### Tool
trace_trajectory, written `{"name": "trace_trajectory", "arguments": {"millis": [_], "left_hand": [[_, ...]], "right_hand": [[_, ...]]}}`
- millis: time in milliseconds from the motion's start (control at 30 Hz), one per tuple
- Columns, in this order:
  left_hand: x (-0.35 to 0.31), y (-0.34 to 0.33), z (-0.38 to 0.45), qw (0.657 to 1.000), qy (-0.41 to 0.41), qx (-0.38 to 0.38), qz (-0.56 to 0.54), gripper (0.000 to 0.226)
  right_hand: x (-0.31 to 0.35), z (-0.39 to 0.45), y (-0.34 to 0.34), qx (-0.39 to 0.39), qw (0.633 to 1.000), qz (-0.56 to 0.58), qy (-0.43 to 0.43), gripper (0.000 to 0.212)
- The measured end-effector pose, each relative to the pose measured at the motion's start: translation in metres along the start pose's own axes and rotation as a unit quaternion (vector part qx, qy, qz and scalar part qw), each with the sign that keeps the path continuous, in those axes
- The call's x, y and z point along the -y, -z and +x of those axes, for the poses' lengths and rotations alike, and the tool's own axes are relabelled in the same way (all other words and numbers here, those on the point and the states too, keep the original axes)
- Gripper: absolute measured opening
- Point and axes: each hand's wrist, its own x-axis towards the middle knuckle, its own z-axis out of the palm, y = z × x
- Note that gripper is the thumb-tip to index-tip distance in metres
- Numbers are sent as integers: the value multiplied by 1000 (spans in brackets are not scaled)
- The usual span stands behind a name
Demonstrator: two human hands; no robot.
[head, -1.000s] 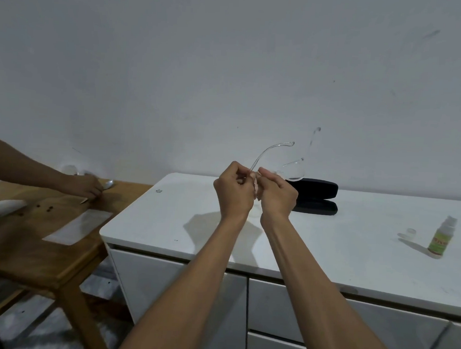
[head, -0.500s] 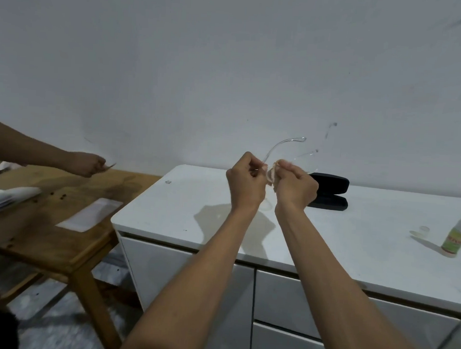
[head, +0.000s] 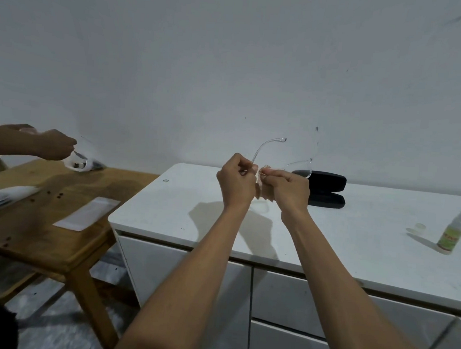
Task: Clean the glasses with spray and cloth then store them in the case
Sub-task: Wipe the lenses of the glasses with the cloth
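Observation:
Both my hands are raised above the white cabinet top [head: 184, 206]. My left hand [head: 237, 181] pinches the clear-framed glasses [head: 266, 147], whose temples stick up and away from me. My right hand [head: 287, 190] grips a small pale cloth [head: 262, 188] bunched against the glasses between the two hands. The lens under the cloth is hidden. Behind my right hand lies the open black case [head: 327, 187]. A small spray bottle [head: 451, 232] with a green label stands at the far right, its clear cap [head: 420, 226] lying beside it.
A wooden table [head: 46, 217] stands left of the cabinet with papers [head: 86, 212] on it. Another person's hand [head: 55, 144] holds a small plastic bag [head: 81, 162] over that table. Drawers run along the cabinet front below my arms.
My hands have drawn slightly apart and the pale cloth now shows between them. The other person's hand has lifted off the wooden table with a bag.

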Motion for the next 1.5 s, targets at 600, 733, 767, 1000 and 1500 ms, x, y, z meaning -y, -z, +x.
{"name": "trace_trajectory", "arguments": {"millis": [600,733,767,1000,1500], "left_hand": [[5,-7,-10,1000,-2,-14,-16,17],[16,-3,-3,1000,3,-11,-9,17],[18,-2,-3,1000,3,-13,-8,17],[22,5,1,999,-9,-48,3,20],[77,64,27,996,-30,-39,79,13]], "right_hand": [[-10,-8,-1,-42,996,-44,71,13],[-12,-10,1,-49,992,-89,75,12],[-13,-11,0,-51,991,-94,77,13],[-9,-13,1,-42,993,-67,85,11],[7,10,47,-114,987,-76,84,15]]}}
